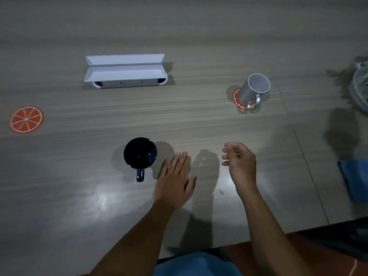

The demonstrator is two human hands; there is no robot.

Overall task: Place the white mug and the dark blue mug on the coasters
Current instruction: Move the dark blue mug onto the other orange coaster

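The white mug [253, 90] stands upright on an orange-slice coaster [237, 97] at the right, handle toward me. The dark blue mug [140, 153] sits bare on the wooden table [199, 120] near the middle, handle toward me. A second orange-slice coaster [26, 119] lies at the far left with nothing on it. My left hand [176, 180] hovers flat just right of the blue mug, fingers straight, holding nothing. My right hand [240, 162] floats further right, fingers loosely curled and apart, holding nothing.
A white folded box or stand [125, 71] rests behind the blue mug at centre-left. A pale bag [360, 86] lies at the right edge, with a blue cloth [354, 180] below it. The table's near edge runs along the lower right.
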